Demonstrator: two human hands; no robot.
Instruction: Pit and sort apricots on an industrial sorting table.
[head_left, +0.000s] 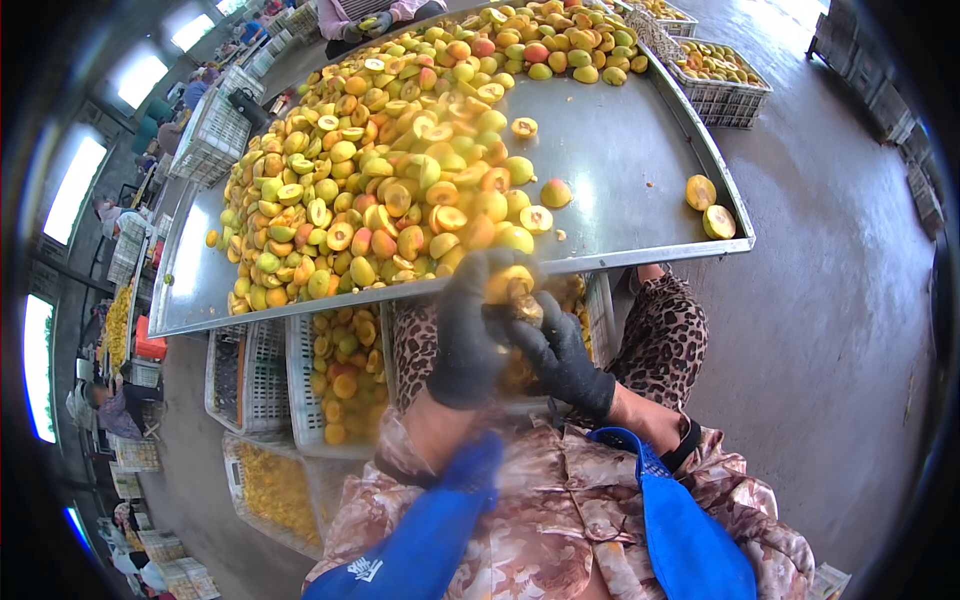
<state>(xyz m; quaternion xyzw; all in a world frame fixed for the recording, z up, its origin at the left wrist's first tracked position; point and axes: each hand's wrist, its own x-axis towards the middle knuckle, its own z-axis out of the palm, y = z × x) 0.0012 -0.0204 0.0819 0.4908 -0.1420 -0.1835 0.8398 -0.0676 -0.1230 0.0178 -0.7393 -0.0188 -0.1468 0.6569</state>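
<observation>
In front of my body, just below the near edge of a metal table (600, 259), my two hands in dark gloves are close together. My left hand (469, 337) holds a yellow piece of stone fruit (510, 283). Against this fruit, at the fingertips of my right hand (566, 360), is a small shiny brownish object (527, 309); blur hides whether it is a pit or a tool. A large heap of halved yellow-green and orange stone fruit (352, 187), apricot- or peach-like, covers much of the tabletop. Two halves (709, 206) lie apart in its right corner.
Under the table's left side stand plastic crates, one with fruit halves (300, 405) and one with yellow pieces (270, 487). More fruit fills a crate (720, 97) at the upper right. Across the table sits another person with gloved hands (367, 28). Stacked crates (214, 127) stand farther left.
</observation>
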